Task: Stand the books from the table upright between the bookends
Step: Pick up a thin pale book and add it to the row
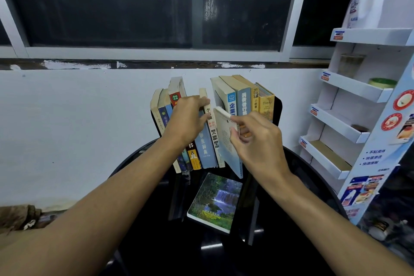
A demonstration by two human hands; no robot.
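Right now the right hand [255,141] pinches the pale book [226,143] near its upper corner with thumb and bent fingers. The book's long axis is near upright but tilted, its foot down toward the table [302,186]. The gap it must enter lies just beyond those fingers, between the cream-spined book [212,132] and the right group of books [243,101], which stands beside the black bookend [278,107]. The left hand [187,119] curls its fingers onto the cream-spined book, holding that side back. A waterfall-cover book [215,201] lies flat on the table between both arms, not yet stood
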